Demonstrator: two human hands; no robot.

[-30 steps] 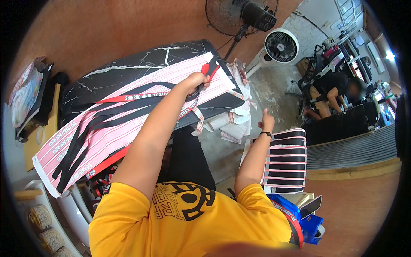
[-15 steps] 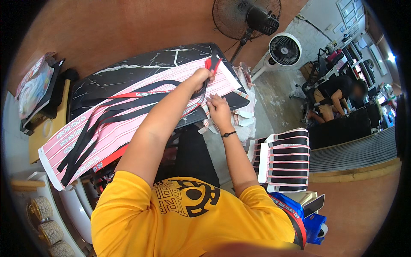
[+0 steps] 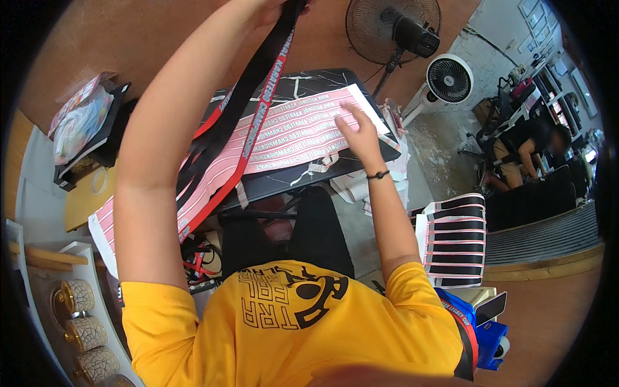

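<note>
Raised at the top edge of the picture, my left hand (image 3: 274, 8) is partly cut off. It grips a bunch of long black and red printed lanyard straps (image 3: 258, 84), which hang down across the table. Below them lies a long pink striped printed sheet (image 3: 303, 132) on a black marble-patterned table (image 3: 290, 177). My right hand (image 3: 361, 134) is above the sheet's far right end, fingers spread and holding nothing. A dark bracelet (image 3: 378, 175) circles that wrist.
Two fans, one black (image 3: 393, 32) and one white (image 3: 449, 79), stand beyond the table. A striped black-and-white chair (image 3: 454, 242) is at the right. Paper scraps (image 3: 354, 187) hang beside the table. Another person (image 3: 522, 148) bends over at the far right.
My left hand has risen far up from the sheet, lifting the straps off it. My right hand has moved up and right, its fingers now spread. The view has shifted slightly.
</note>
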